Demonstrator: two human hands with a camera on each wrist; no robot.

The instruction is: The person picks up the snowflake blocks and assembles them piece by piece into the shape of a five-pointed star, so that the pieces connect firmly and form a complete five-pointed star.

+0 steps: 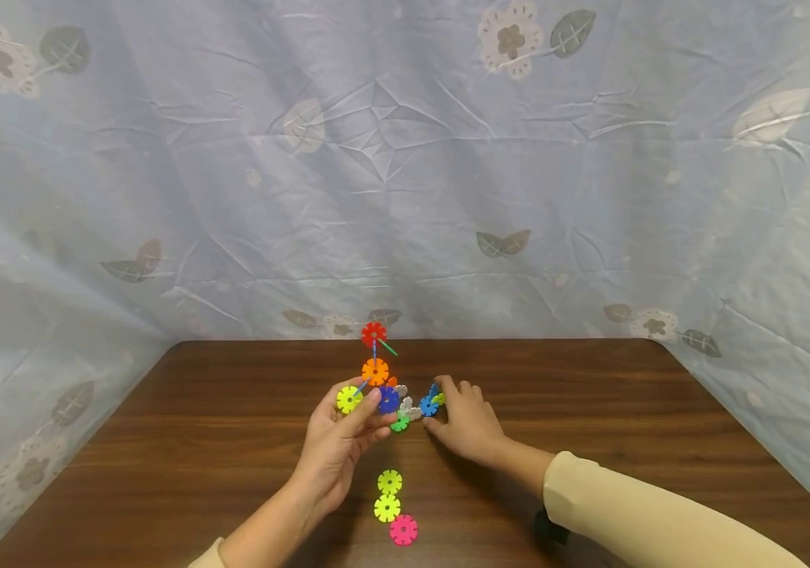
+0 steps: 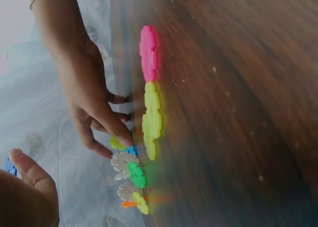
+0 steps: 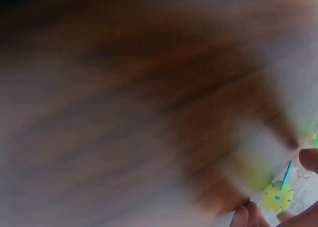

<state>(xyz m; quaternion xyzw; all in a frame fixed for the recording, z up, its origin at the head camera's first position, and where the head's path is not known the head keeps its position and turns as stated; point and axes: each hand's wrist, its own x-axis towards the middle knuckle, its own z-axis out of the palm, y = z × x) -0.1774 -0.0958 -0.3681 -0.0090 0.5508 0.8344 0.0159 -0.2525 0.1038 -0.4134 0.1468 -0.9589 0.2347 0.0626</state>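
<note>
My left hand (image 1: 337,442) holds up a joined build of notched plastic discs, its thumb on a dark blue disc (image 1: 390,401). An orange disc (image 1: 375,371), a yellow disc (image 1: 349,400) and a red disc (image 1: 374,334) on top belong to this build, with blue and green discs edge-on. Near the table my right hand (image 1: 472,418) has its thumb and fingers spread around a light blue disc (image 1: 429,405). A yellow-green disc (image 3: 277,197), slotted with a blue one, shows between the fingertips in the right wrist view. Most of that view is blurred.
White discs (image 1: 408,408) and a green disc (image 1: 399,423) lie between the hands. Nearer on the wooden table (image 1: 199,457), two yellow discs (image 1: 387,507) and a pink disc (image 1: 404,530) form a line. A patterned curtain (image 1: 405,197) hangs behind and beside the table.
</note>
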